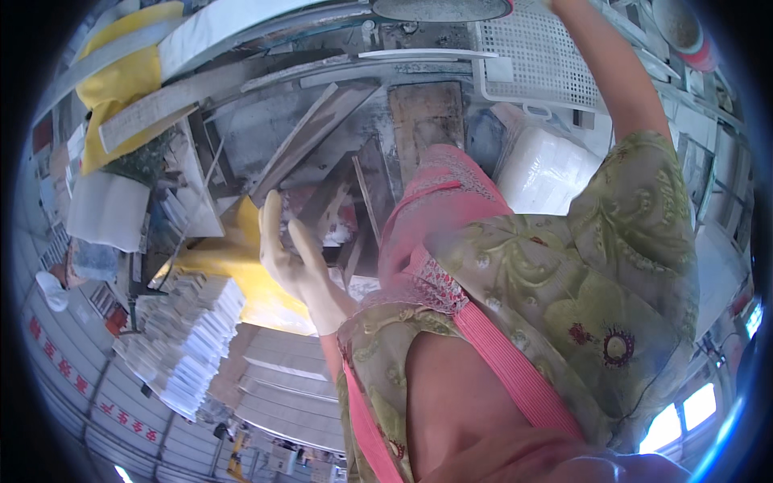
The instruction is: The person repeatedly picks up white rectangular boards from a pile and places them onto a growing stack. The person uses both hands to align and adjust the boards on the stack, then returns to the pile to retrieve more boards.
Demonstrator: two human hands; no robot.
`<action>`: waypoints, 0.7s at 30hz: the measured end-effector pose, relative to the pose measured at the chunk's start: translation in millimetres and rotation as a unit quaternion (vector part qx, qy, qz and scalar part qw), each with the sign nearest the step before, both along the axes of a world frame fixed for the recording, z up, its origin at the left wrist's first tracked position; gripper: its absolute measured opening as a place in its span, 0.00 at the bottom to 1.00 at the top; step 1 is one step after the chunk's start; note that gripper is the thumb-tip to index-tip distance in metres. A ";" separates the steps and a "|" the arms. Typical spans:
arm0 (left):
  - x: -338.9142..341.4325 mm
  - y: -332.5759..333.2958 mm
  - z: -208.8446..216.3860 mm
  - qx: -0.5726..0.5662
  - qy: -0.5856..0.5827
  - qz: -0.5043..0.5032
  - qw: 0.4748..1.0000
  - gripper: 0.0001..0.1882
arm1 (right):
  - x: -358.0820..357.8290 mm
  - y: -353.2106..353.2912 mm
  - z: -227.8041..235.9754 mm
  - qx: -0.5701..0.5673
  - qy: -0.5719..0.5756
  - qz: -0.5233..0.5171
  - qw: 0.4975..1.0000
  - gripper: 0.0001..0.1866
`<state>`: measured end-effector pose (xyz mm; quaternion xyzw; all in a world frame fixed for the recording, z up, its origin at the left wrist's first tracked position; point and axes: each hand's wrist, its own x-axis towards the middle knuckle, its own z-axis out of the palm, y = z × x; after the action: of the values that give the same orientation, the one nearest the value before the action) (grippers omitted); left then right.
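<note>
My left hand (pixel 291 256), in a cream-coloured glove, is raised with its fingers stretched and the thumb apart. Nothing is in it. A yellow sheet (pixel 278 296) shows just behind that hand, and grey boards (pixel 316 141) lean beside the fingertips. My right forearm (pixel 608 68) reaches up to the top edge of the head view, where the hand is cut off. Near that forearm lies a white perforated plastic basket (pixel 535 52). To its left a grey oval basin (pixel 439 8) is partly cut off by the upper edge.
A brown wooden board (pixel 425 113) stands beyond my pink apron (pixel 439 189). A white plastic-wrapped bundle (pixel 547 171) sits to its right. Stacked white pieces (pixel 189 338) are at the left. More yellow material (pixel 125 72) hangs at the upper left, and a bucket (pixel 678 28) is at the upper right.
</note>
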<state>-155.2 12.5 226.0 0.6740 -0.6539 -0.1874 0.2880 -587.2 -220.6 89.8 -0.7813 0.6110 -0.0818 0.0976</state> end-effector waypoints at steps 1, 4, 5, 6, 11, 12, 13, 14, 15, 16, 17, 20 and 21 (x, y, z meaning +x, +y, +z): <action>-2.6 -5.4 -1.1 0.016 0.028 0.000 0.999 0.19 | 11.1 -6.0 3.1 0.005 0.002 0.002 1.000 0.51; -4.9 -19.4 -4.4 -0.007 0.013 -0.032 0.999 0.20 | 36.2 -24.6 10.8 0.022 0.016 0.016 1.000 0.50; -4.9 -22.1 -5.2 -0.024 -0.007 -0.049 0.998 0.20 | 41.3 -26.8 12.0 -0.051 0.033 0.036 0.998 0.53; -4.1 -23.8 -5.2 -0.041 -0.027 -0.063 0.997 0.20 | 42.4 -30.1 13.8 -0.076 0.048 0.057 0.994 0.55; -8.0 -10.8 -1.1 0.017 0.079 0.054 0.995 0.19 | 40.3 -32.0 10.6 -0.034 0.094 0.067 0.993 0.61; -8.3 -5.8 -0.9 0.024 0.094 0.059 0.994 0.19 | 37.7 -33.1 11.1 0.030 0.092 0.039 0.995 0.62; -7.3 -1.0 -1.8 0.030 0.109 0.064 0.992 0.19 | 38.1 -32.7 9.5 0.017 0.102 0.019 0.995 0.61; -4.9 5.2 -3.3 0.029 0.127 0.071 0.989 0.19 | 35.9 -32.7 11.3 0.058 0.128 0.002 0.990 0.57; 0.3 9.2 -7.4 -0.007 0.066 0.045 0.997 0.18 | 36.9 -33.0 12.5 0.097 0.156 -0.010 0.983 0.53; 5.9 14.6 -12.0 -0.008 0.096 0.045 0.994 0.18 | 36.9 -31.6 16.2 0.051 0.135 -0.010 0.989 0.57; 14.2 22.2 -17.4 0.001 0.121 0.043 0.992 0.19 | 40.7 -31.6 20.8 0.002 0.109 0.001 0.994 0.60; 41.9 46.6 -34.6 0.045 0.230 0.077 0.969 0.23 | 66.8 -19.5 41.2 -0.072 0.138 0.022 0.988 0.57; 50.7 51.2 -42.9 0.011 0.256 0.078 0.963 0.26 | 84.5 -15.0 50.0 -0.138 0.110 0.101 0.979 0.57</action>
<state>-104.5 63.7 183.1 0.6558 -0.5014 -0.3380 0.4519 -502.8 -235.6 139.8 -0.8492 0.5187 -0.0688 -0.0709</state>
